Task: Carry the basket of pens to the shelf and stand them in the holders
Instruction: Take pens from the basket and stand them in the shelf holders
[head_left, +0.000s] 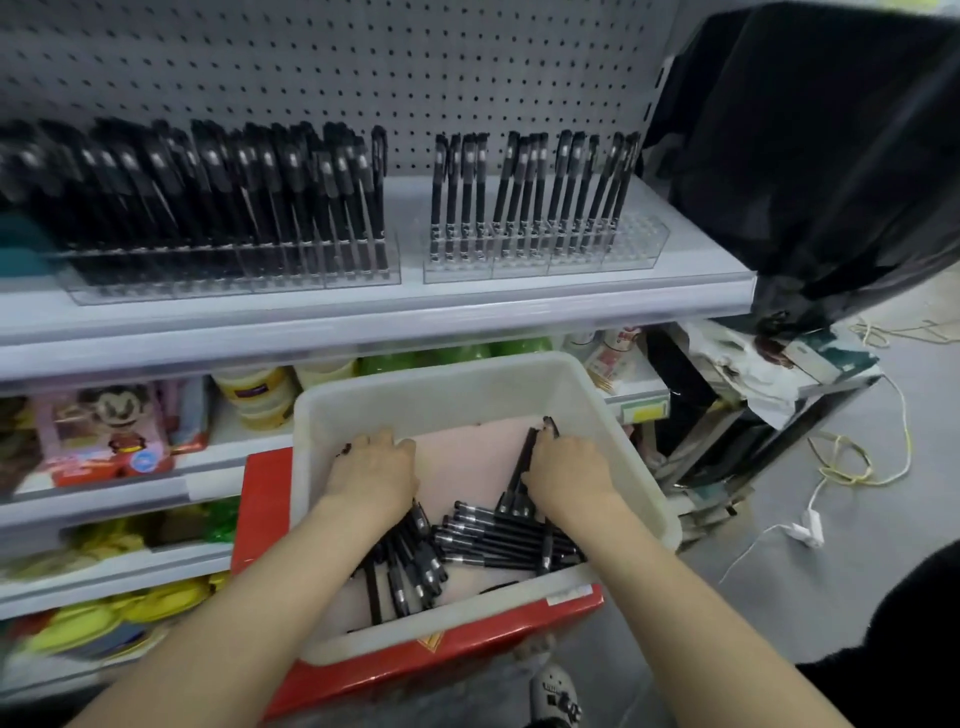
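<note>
Head view — left grip and right grip each clutch pens in the basket; overfull fistfuls may spill on lifting.

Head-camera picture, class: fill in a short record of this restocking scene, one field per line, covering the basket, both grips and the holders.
basket: white, resting on a red box
loose pens: black, lying in the basket
left grip: hand over pens at the basket's left; hold unclear
right grip: hand curled round a pen bundle
left holder: packed with upright pens
right holder: part filled, free slots at its right end
shelf: carries both holders
</note>
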